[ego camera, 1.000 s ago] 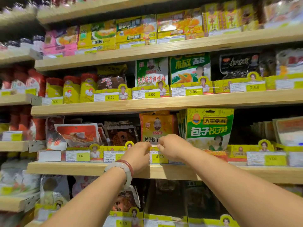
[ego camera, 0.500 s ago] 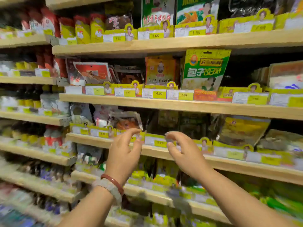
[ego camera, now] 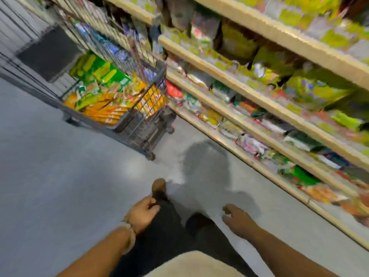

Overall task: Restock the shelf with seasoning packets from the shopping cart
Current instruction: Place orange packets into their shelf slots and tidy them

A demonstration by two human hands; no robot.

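Orange and green seasoning packets (ego camera: 103, 96) fill the wire shopping cart (ego camera: 139, 116), well ahead of the left hand (ego camera: 142, 214) — the whole view is blurred. Both hands hang low over the grey floor (ego camera: 60, 176) holding nothing, fingers loosely curled, the right hand (ego camera: 238, 220) nearer the wooden shelf (ego camera: 259, 96) — its packets are too smeared to read.

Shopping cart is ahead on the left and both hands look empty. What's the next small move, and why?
Probably step toward the shopping cart and reach in for more seasoning packets. Both the left hand and right hand hang low over the floor holding nothing, while the cart, beside the shelf, has green and orange packets piled in it. The frame is blurred, so finer detail is unclear.
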